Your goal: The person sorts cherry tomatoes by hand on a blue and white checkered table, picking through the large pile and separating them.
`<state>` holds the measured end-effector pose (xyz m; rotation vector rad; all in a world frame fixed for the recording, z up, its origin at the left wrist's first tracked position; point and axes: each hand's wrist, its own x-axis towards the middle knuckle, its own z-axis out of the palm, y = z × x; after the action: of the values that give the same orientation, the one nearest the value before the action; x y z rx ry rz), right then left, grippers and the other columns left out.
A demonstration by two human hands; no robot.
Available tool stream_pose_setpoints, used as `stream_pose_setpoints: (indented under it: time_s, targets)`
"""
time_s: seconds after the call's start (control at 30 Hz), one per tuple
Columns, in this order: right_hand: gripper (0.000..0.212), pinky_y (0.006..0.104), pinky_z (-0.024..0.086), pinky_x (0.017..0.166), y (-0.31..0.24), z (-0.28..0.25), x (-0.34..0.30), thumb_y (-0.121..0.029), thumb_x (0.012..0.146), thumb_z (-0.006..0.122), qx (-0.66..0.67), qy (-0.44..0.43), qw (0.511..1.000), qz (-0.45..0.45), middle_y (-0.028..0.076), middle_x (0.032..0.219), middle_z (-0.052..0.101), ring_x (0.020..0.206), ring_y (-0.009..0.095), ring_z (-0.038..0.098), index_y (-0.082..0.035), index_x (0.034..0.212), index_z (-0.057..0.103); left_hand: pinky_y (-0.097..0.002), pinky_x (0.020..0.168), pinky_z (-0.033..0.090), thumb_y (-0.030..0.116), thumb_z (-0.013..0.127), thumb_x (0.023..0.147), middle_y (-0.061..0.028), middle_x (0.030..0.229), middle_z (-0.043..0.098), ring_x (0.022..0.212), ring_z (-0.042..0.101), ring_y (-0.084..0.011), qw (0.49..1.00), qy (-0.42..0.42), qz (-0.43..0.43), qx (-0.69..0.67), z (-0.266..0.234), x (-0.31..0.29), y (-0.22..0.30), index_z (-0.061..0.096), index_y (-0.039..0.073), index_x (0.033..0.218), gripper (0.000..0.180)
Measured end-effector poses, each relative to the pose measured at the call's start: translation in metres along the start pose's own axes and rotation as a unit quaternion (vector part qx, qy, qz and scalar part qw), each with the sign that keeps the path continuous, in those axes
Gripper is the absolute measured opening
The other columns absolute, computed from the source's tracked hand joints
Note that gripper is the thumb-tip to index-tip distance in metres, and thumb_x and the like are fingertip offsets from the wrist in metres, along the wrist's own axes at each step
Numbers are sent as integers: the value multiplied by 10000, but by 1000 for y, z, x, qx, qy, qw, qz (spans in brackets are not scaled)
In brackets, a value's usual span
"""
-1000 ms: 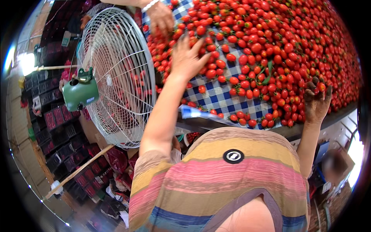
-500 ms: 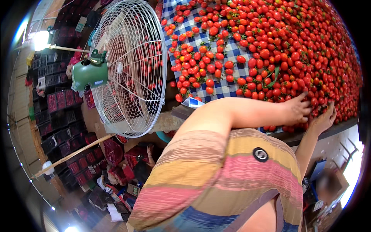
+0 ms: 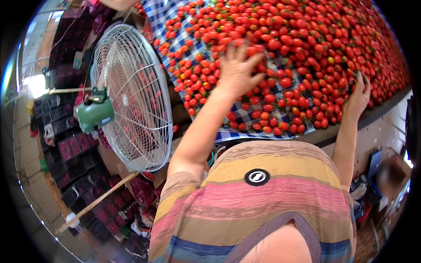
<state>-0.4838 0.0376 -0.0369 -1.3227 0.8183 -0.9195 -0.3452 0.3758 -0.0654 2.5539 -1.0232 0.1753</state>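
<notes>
Small red cherry tomatoes (image 3: 302, 65), several with green stems, are heaped over a blue-and-white checked cloth (image 3: 228, 135). My left hand (image 3: 239, 70) lies palm down over the heap, open, its spread fingers touching tomatoes and slightly blurred. Nearer the table's right front edge, my right hand (image 3: 357, 98) reaches to the tomatoes with its fingers bent and drawn together. Whatever its fingertips may hold is too small to tell.
A large caged fan (image 3: 131, 96) with a green motor stands left of the table. Dark crates (image 3: 76, 147) with red contents are stacked beyond it. A pale pole (image 3: 98, 201) slants below the fan. Another person's arm (image 3: 118, 3) shows at the top left.
My left hand has moved left and away from me, from beside the right hand onto the middle tomatoes. Tomatoes now cover more of the near cloth. The view has shifted.
</notes>
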Motion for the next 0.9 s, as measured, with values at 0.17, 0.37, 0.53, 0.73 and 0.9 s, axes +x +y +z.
stream_pose_setpoints:
  time_s: [0.17, 0.37, 0.53, 0.73, 0.9]
  targets:
    - [256, 203, 454, 668, 2, 1, -4, -180, 950, 727, -21, -38, 999, -19, 17, 955, 673, 769, 50, 574, -21, 1143, 671, -529, 1007, 439, 254, 824, 709, -128, 1287, 597, 1255, 522, -354, 985, 37, 137, -103, -9, 17, 73, 694, 176, 1101, 420]
    - [261, 225, 487, 716, -1, -1, 1, -206, 963, 708, -88, -7, 996, -26, 34, 1000, 701, 823, 76, 603, -25, 1149, 680, -587, 1005, 379, 272, 733, 734, -97, 1269, 578, 1257, 494, -312, 921, 1, 318, -225, 82, 27, 209, 703, 173, 1060, 342]
    - [269, 225, 491, 734, 3, 9, -2, -182, 966, 704, -67, -19, 996, -54, 38, 1010, 701, 847, 87, 622, -6, 1167, 663, -589, 1119, 306, 277, 724, 737, -85, 1248, 590, 1285, 483, -301, 883, -141, 376, -243, 79, 0, 168, 719, 167, 1032, 314]
    - [287, 251, 504, 899, 14, -8, 5, -149, 977, 677, -66, -49, 997, -13, 76, 1087, 694, 975, 128, 649, 29, 1200, 650, -551, 1114, 346, 216, 671, 746, -61, 1077, 563, 1248, 513, -279, 904, -198, 332, -182, -10, -66, 35, 614, 115, 829, 142]
    - [299, 253, 508, 898, 10, -5, 3, -139, 978, 676, -87, -54, 995, -8, 93, 1108, 693, 1003, 139, 654, 40, 1215, 641, -564, 1092, 329, 153, 734, 738, -52, 1296, 603, 1283, 507, -308, 995, -35, 88, 39, -59, -64, -16, 682, 142, 896, 167]
